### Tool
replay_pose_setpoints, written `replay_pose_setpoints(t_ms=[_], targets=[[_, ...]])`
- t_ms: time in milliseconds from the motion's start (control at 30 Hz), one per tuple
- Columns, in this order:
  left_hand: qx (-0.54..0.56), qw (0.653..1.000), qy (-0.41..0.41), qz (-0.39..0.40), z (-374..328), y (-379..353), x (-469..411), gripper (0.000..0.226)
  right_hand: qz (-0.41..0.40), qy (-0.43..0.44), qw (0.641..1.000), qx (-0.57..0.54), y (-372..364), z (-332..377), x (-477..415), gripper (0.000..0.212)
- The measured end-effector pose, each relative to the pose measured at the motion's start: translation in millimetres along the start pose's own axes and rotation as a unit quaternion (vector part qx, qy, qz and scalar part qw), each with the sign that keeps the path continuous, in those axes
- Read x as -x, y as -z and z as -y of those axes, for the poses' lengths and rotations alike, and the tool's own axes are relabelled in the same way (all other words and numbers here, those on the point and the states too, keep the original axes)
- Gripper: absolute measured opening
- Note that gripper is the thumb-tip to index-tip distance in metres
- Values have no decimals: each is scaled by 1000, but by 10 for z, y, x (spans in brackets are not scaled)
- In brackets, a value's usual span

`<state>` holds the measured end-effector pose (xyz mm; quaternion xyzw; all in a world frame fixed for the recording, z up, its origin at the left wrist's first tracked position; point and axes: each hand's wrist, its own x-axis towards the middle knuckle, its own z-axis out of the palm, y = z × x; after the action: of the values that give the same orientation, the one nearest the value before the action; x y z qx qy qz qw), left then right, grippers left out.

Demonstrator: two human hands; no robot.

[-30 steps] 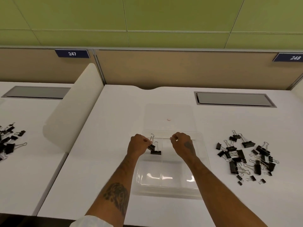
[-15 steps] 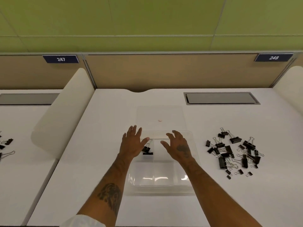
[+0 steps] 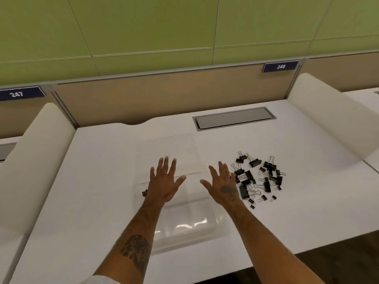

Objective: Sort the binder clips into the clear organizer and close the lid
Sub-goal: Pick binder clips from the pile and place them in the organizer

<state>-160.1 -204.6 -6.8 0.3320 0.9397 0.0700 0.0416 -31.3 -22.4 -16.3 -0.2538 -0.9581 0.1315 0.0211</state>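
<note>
now your left hand (image 3: 164, 183) and right hand (image 3: 222, 185) hover over the clear organizer (image 3: 190, 226) on the white desk (image 3: 102, 181), fingers spread wide, holding nothing. its lid (image 3: 166, 146) lies open behind it. a pile of black binder clips (image 3: 258, 179) sits just right of your right hand. one black clip (image 3: 144, 193) peeks out beside your left hand.

A white worktop (image 3: 98, 181) carries a clear organizer (image 3: 184, 229) near its front edge, its lid (image 3: 168, 146) lying open and flat behind it. A loose heap of black binder clips (image 3: 244, 191) sits just to the organizer's right. A grey hatch (image 3: 233, 118) is set flush into the surface toward the back.
</note>
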Motion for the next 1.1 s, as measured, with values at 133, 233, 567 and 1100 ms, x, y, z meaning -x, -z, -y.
replay_pose_setpoints(t_ms=[133,233,567,1100], targets=[[10,1000,-25,-7,-390,-44,-133,92,10,-27,1000,-3,89,-365,10,92],[9,999,-30,-10,-645,-91,-208,90,13,-37,999,-15,137,-612,9,79],[15,999,-40,-9,-1644,-297,-441,95,43,-31,999,3,313,-1641,-105,71],[46,983,-58,171,-2190,-603,-445,80,48,-43,998,-4,373,-2454,-463,52]])
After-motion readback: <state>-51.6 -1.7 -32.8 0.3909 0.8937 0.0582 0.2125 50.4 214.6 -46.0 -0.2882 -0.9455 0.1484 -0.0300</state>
